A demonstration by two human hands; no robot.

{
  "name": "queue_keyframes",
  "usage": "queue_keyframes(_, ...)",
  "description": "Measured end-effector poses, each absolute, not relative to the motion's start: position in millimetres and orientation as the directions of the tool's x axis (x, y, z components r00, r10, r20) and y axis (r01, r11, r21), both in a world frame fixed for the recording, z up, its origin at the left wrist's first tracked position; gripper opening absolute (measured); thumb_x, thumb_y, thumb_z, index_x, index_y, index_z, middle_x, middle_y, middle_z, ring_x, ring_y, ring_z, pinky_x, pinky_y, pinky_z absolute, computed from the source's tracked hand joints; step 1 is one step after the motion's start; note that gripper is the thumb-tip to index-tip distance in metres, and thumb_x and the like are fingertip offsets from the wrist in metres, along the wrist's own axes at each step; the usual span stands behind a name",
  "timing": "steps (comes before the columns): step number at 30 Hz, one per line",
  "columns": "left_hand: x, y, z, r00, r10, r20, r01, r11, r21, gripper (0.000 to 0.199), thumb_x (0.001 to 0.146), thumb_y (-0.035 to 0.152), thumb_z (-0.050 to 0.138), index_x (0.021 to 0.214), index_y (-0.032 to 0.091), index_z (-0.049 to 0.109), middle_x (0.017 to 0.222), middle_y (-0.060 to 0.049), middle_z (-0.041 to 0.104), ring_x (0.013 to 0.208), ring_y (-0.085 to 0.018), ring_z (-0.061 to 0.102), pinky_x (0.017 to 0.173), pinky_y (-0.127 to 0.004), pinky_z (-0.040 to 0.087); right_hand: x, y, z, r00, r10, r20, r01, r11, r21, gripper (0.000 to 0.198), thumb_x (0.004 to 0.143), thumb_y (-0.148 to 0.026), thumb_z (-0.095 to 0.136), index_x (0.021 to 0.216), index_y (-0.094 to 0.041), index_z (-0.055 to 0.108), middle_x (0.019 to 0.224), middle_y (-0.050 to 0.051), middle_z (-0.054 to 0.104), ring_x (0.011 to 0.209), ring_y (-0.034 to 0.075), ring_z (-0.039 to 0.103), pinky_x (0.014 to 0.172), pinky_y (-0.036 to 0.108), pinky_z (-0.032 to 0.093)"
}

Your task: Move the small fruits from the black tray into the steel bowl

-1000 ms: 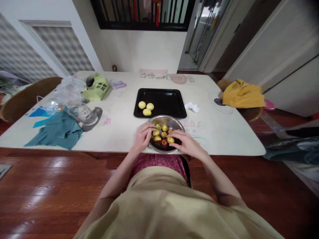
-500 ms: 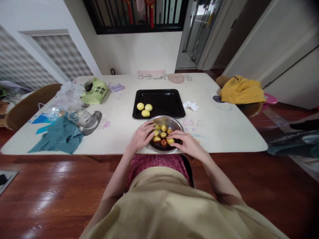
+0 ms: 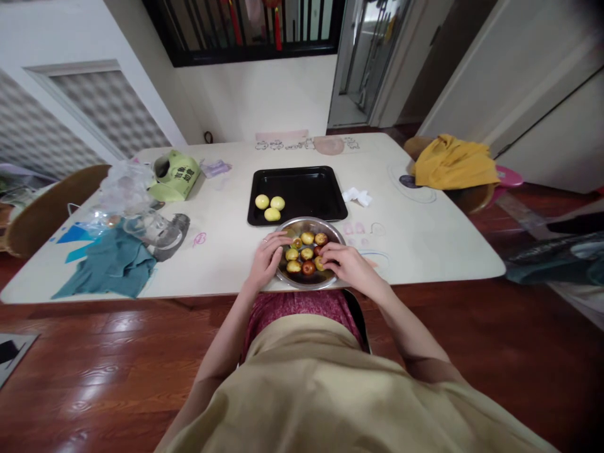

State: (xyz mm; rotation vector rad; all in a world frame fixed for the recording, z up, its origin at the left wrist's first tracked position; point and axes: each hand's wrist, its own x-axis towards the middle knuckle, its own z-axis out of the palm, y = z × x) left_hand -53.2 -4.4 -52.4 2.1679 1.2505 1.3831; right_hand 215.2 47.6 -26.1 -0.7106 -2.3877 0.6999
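A round metal bowl (image 3: 336,234) stands at the near edge of the table, holding several small yellow-green and brown fruits that look like jujubes (image 3: 306,253). Over the bowl's left rim lies my left hand (image 3: 270,257), fingers stretched out and apart, fingertips near a fruit at the upper left. My right hand (image 3: 346,263) reaches over the right rim with curled fingers around a yellow jujube (image 3: 319,263), which they partly hide. Just beyond the bowl is a black tray (image 3: 306,189) with 3 paler yellow-green jujubes (image 3: 272,214) in its near left corner.
Crumpled white tissue (image 3: 357,196) lies right of the tray. On the table's left are a teal cloth (image 3: 106,261), clear plastic bags (image 3: 127,182) and a green bag-like container (image 3: 177,176). A yellow cloth (image 3: 453,162) hangs over a chair at the right.
My left hand has drawn back slightly toward the left rim. The right fingers have closed in more, and a browned fruit at the bowl's upper right now shows. The view has shifted a little.
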Motion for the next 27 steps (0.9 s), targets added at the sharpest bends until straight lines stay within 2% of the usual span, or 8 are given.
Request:
queue_keyframes(4, -51, -6, -55, 0.137, 0.774, 0.619, 0.510, -0.590, 0.625, 0.041, 0.114, 0.039, 0.037, 0.123, 0.022, 0.074, 0.125, -0.011, 0.078, 0.134, -0.029, 0.063, 0.115, -0.055, 0.048, 218, 48, -25, -0.724, 0.600, 0.341, 0.329, 0.734, -0.594, 0.021, 0.091, -0.003, 0.066, 0.086, -0.020, 0.078, 0.101, 0.008, 0.077, 0.097, 0.024, 0.076, 0.091, 0.036, 0.061)
queue_keyframes(8, -51, -9, -56, 0.133, 0.759, 0.637, 0.554, -0.590, 0.587, 0.042, 0.113, 0.037, 0.037, 0.115, 0.022, 0.076, 0.120, -0.011, 0.080, 0.132, -0.029, 0.065, 0.112, -0.055, 0.049, 221, 46, -20, -0.712, 0.603, 0.358, 0.313, 0.730, -0.608, 0.015, 0.098, -0.014, 0.067, 0.093, -0.021, 0.079, 0.101, 0.007, 0.078, 0.099, 0.025, 0.076, 0.094, 0.039, 0.062)
queue_keyframes(12, -51, -10, -57, 0.146, 0.738, 0.659, 0.598, -0.596, 0.535, 0.043, 0.113, 0.035, 0.036, 0.111, 0.022, 0.077, 0.117, -0.009, 0.081, 0.128, -0.027, 0.068, 0.118, -0.057, 0.042, 221, 51, -24, -0.617, 0.647, 0.448, 0.345, 0.734, -0.585, 0.021, 0.105, -0.025, 0.061, 0.116, -0.023, 0.078, 0.120, 0.011, 0.078, 0.116, 0.028, 0.074, 0.105, 0.047, 0.061)
queue_keyframes(15, -51, -10, -56, 0.149, 0.735, 0.662, 0.616, -0.593, 0.519, 0.045, 0.114, 0.035, 0.034, 0.111, 0.023, 0.077, 0.116, -0.008, 0.081, 0.128, -0.026, 0.069, 0.123, -0.059, 0.037, 220, 58, -32, -0.601, 0.651, 0.463, 0.392, 0.745, -0.539, 0.028, 0.106, -0.024, 0.058, 0.126, -0.021, 0.077, 0.133, 0.013, 0.075, 0.125, 0.030, 0.071, 0.111, 0.051, 0.059)
queue_keyframes(18, -50, -11, -55, 0.143, 0.755, 0.640, 0.620, -0.572, 0.537, 0.048, 0.114, 0.039, 0.033, 0.110, 0.023, 0.077, 0.116, -0.008, 0.081, 0.128, -0.026, 0.068, 0.124, -0.059, 0.038, 217, 62, -40, -0.625, 0.634, 0.455, 0.401, 0.761, -0.510, 0.030, 0.106, -0.021, 0.055, 0.126, -0.020, 0.078, 0.136, 0.013, 0.075, 0.127, 0.030, 0.071, 0.116, 0.054, 0.056)
queue_keyframes(22, -50, -12, -54, 0.127, 0.778, 0.615, 0.633, -0.541, 0.553, 0.053, 0.113, 0.044, 0.030, 0.108, 0.023, 0.078, 0.116, -0.008, 0.081, 0.128, -0.027, 0.068, 0.124, -0.060, 0.039, 215, 61, -41, -0.653, 0.616, 0.442, 0.365, 0.766, -0.529, 0.031, 0.107, -0.021, 0.052, 0.124, -0.023, 0.079, 0.127, 0.010, 0.079, 0.122, 0.027, 0.074, 0.123, 0.056, 0.049)
queue_keyframes(27, -49, -12, -54, 0.129, 0.771, 0.624, 0.632, -0.548, 0.548, 0.052, 0.114, 0.042, 0.030, 0.106, 0.023, 0.078, 0.116, -0.008, 0.081, 0.127, -0.026, 0.069, 0.123, -0.059, 0.040, 217, 58, -36, -0.600, 0.632, 0.490, 0.345, 0.757, -0.554, 0.030, 0.108, -0.024, 0.052, 0.118, -0.022, 0.080, 0.122, 0.010, 0.080, 0.117, 0.027, 0.075, 0.117, 0.053, 0.055)
